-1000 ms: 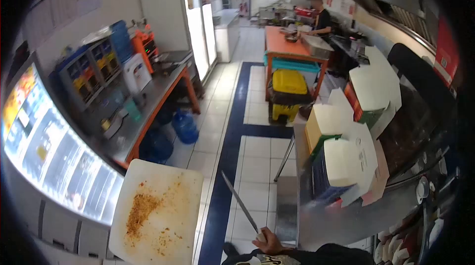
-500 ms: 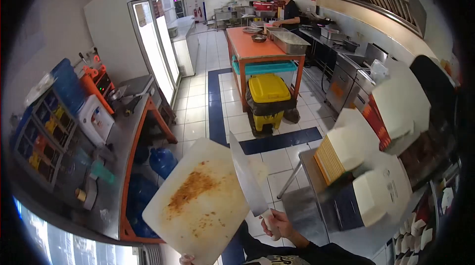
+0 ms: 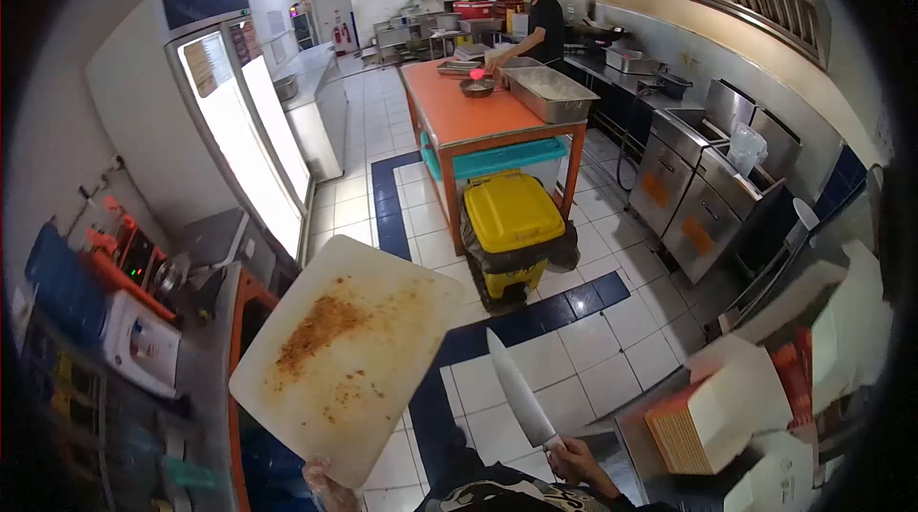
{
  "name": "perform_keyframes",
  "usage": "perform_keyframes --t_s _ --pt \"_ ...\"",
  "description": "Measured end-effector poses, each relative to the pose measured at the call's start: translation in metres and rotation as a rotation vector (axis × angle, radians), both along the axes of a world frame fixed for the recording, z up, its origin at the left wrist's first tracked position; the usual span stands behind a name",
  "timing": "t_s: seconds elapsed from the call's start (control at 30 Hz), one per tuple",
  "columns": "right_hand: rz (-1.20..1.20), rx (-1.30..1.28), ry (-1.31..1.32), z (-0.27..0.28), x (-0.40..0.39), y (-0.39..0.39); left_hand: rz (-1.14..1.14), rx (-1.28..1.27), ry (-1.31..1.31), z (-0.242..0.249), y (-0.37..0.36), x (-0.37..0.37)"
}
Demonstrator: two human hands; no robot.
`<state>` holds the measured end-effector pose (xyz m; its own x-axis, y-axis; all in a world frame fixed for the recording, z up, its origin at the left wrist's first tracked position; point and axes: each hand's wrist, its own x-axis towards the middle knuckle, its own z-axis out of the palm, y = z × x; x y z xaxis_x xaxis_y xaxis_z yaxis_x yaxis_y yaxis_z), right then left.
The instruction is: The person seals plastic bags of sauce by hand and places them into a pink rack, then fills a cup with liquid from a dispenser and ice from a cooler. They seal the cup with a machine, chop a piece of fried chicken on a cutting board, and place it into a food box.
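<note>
My left hand (image 3: 330,485) grips the lower edge of a white cutting board (image 3: 406,321), holding it up and tilted at the left. Reddish-brown food residue (image 3: 320,332) and small crumbs are spread over the board's face. In my right hand (image 3: 577,464) is a chef's knife (image 3: 517,388), its fingers wrapped round the pale handle. The blade points forward and up, over the tiled floor, apart from the board.
Ahead stands a yellow lidded bin (image 3: 514,211) beside an orange table (image 3: 449,120) with metal trays. A co-worker (image 3: 545,24) stands behind that table. Fryers (image 3: 684,196) line the right. Paper boxes (image 3: 708,416) are stacked at lower right, a glass-door fridge (image 3: 229,130) at left.
The view has moved forward toward the bin and table. The knife has come down and away from the board, which is still in my left hand. The co-worker's arm reaches over the table.
</note>
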<state>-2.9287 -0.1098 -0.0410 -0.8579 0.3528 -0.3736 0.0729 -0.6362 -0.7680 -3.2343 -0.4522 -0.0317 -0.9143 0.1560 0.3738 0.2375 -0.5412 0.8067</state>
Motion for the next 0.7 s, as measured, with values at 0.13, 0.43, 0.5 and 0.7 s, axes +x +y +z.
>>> perform_keyframes --t_s 0.13,0.43,0.5,0.7 --pt "-0.208 0.361 -0.275 0.007 -0.090 0.051 0.219 0.049 -0.114 -0.043 0.060 -0.112" --pt "-0.324 0.403 -0.118 0.025 -0.311 0.271 -0.009 0.116 -0.224 0.021 0.275 -0.272" --pt "-0.307 0.421 -0.097 0.041 -0.338 0.307 0.021 0.250 -0.347 0.016 0.299 -0.296" --pt "-0.259 0.543 -0.161 0.046 -0.394 0.388 0.217 -0.011 -0.399 -0.014 0.345 -0.347"
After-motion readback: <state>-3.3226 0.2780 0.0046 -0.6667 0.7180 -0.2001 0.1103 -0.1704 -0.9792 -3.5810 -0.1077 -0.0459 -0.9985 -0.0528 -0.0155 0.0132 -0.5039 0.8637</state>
